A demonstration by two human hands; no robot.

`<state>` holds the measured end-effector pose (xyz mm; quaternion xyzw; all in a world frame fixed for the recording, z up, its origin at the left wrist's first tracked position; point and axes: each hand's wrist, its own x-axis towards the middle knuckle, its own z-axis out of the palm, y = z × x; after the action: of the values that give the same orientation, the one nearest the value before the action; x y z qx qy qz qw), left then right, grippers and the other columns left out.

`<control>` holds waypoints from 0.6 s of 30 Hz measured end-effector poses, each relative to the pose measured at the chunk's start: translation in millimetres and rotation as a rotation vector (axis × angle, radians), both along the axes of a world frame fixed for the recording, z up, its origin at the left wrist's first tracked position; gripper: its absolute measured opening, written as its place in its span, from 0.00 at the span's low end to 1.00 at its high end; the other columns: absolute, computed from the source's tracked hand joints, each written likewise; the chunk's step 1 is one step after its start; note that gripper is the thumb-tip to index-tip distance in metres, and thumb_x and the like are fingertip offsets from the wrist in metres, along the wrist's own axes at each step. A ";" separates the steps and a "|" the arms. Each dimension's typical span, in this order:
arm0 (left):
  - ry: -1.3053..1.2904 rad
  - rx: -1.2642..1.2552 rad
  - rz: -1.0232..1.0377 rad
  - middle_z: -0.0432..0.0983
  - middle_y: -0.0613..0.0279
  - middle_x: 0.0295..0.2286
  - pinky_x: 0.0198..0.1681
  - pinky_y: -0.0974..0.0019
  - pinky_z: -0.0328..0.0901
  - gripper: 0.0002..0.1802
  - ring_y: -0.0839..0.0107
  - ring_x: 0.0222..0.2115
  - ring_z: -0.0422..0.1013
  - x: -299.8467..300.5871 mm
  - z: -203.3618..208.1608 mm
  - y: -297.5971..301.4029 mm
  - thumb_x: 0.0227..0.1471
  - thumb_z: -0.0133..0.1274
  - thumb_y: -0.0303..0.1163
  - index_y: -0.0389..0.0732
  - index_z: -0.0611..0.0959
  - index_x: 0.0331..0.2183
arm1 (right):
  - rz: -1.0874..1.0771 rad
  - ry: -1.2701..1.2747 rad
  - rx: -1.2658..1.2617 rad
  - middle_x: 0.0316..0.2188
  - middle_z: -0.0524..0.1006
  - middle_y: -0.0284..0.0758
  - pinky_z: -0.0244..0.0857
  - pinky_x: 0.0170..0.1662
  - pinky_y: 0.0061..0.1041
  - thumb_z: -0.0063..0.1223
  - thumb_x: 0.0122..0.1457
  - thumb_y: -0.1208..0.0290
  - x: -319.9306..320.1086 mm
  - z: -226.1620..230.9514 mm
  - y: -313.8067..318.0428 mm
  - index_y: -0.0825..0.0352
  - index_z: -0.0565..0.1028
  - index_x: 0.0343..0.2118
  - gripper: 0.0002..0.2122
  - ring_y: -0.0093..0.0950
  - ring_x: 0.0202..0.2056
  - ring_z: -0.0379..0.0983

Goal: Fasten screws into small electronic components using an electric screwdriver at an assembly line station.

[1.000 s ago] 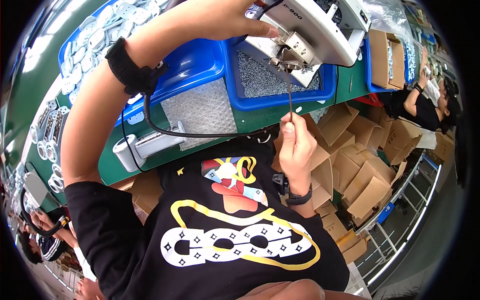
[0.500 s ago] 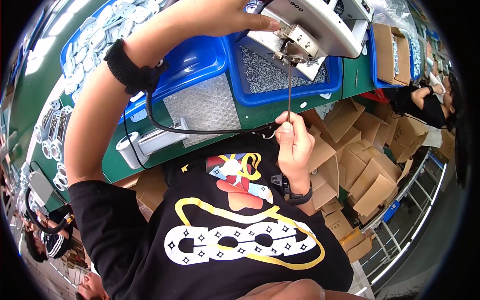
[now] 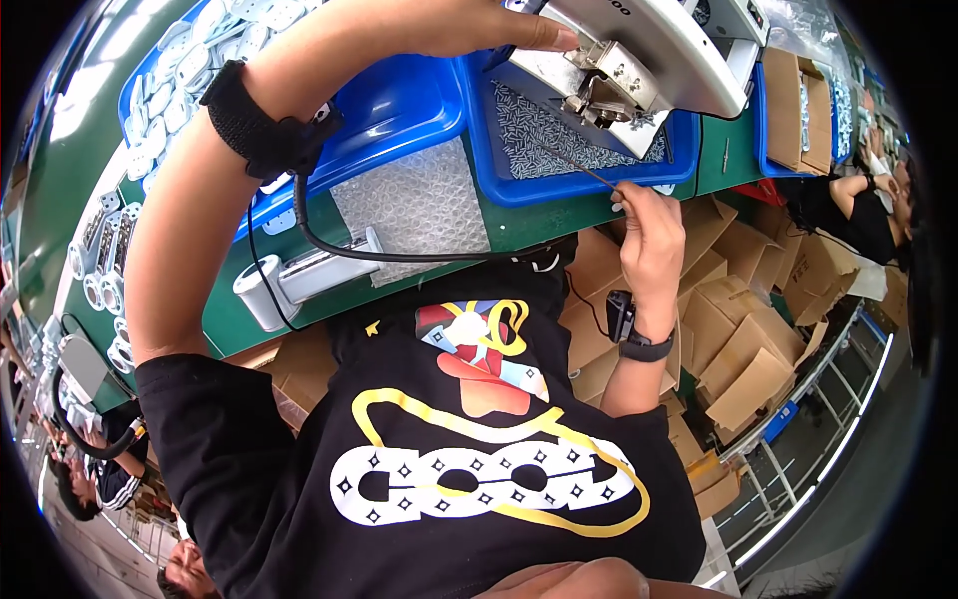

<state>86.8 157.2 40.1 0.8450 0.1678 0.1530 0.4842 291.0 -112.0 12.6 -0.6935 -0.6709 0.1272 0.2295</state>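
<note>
The right hand [image 3: 654, 235] pinches a thin dark metal rod [image 3: 591, 173], the left hand's [image 3: 489, 25] grip is hidden, and small grey screws [image 3: 534, 130] remain loose.

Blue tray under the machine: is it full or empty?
The tray is partly full: small grey bits lie across it, with bare blue wall showing above them. The machine hides part.

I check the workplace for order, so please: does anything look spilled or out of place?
Mildly: the open cardboard boxes lie jumbled beside the green bench, flaps at different angles; a thin piece lies on that bench, outside the blue screw tray.
</note>
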 end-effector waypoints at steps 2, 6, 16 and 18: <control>0.011 0.002 0.000 0.60 0.36 0.58 0.52 0.54 0.74 0.52 0.46 0.57 0.65 0.5 6.4 -2.2 0.56 0.61 0.32 0.38 0.44 0.68 | 0.045 -0.017 -0.042 0.32 0.80 0.39 0.68 0.35 0.23 0.46 0.66 0.78 -0.4 -0.4 1.9 0.72 0.76 0.41 0.07 0.32 0.31 0.75; -0.013 -0.006 -0.006 0.60 0.36 0.58 0.52 0.56 0.74 0.52 0.46 0.56 0.65 2.3 11.3 -2.0 0.56 0.60 0.32 0.38 0.44 0.68 | -0.007 0.081 0.008 0.29 0.78 0.38 0.67 0.32 0.24 0.46 0.67 0.75 -13.6 13.4 -18.1 0.73 0.75 0.41 0.07 0.28 0.26 0.71; 0.051 0.417 0.144 0.69 0.38 0.51 0.48 0.55 0.71 0.42 0.48 0.52 0.71 -14.2 19.0 -23.0 0.52 0.63 0.34 0.35 0.62 0.63 | -0.451 -0.079 -0.026 0.28 0.77 0.40 0.68 0.35 0.24 0.48 0.69 0.66 81.7 12.6 28.2 0.72 0.72 0.50 0.15 0.26 0.29 0.74; 0.367 0.512 0.186 0.72 0.46 0.48 0.52 0.55 0.67 0.35 0.53 0.50 0.72 -27.0 29.4 -32.8 0.52 0.64 0.33 0.38 0.69 0.59 | -0.381 -0.368 0.238 0.33 0.79 0.43 0.70 0.39 0.25 0.49 0.67 0.69 79.2 22.3 48.4 0.72 0.75 0.48 0.13 0.30 0.34 0.76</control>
<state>59.8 124.4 69.5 0.9338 0.2848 0.0789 0.2017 370.3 -63.6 34.9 -0.7867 -0.5692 -0.1257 0.2032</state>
